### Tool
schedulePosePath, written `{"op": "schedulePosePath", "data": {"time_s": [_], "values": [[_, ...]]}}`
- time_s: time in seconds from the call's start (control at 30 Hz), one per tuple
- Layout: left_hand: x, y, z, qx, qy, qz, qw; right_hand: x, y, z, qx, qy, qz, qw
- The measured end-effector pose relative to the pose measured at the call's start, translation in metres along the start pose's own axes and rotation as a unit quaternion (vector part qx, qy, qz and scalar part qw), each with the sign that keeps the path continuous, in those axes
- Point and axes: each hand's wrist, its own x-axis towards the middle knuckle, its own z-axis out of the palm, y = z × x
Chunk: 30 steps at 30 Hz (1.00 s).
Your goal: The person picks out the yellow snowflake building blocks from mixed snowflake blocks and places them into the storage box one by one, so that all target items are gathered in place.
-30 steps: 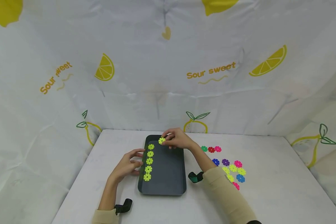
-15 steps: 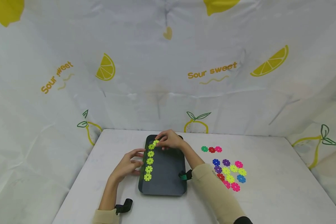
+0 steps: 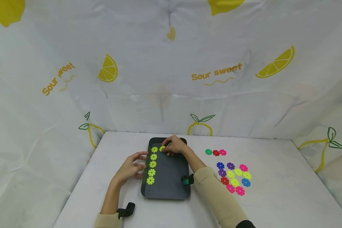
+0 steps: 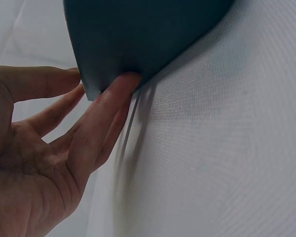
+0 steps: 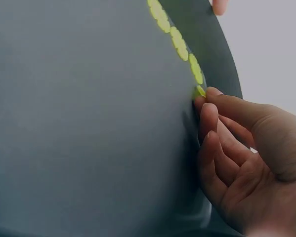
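Note:
A dark grey rectangular tray lies on the white table, with a column of several yellow notched plastic discs along its left side. My right hand is over the tray's far end and pinches another yellow notched disc between thumb and fingertips, just right of the column's top disc. Fingers partly cover that disc in the right wrist view, where its edge shows at the thumb tip. My left hand touches the tray's left side; in the left wrist view its fairly straight fingers rest against the outer wall.
Right of the tray lies a loose group of notched discs in yellow, pink, blue, purple and red. Behind it is a short row of a green disc, a red one and a pink one. A lemon-printed white cloth hangs behind the table.
My right hand has carried the yellow disc left to the column's top, then slightly right and nearer to me. My left hand stays at the tray's side.

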Motion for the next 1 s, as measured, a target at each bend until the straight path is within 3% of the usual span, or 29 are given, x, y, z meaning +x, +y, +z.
{"op": "schedulePosePath", "data": {"time_s": [0.53,1.0], "values": [[-0.001,0.001,0.0,0.0,-0.008,0.003,1.0,-0.003,-0.001,0.002,-0.043,0.007,0.0,0.999],[-0.001,0.001,0.0,0.001,0.001,0.002,1.0,-0.02,-0.013,-0.025,-0.015,0.011,-0.069,0.997]]}}
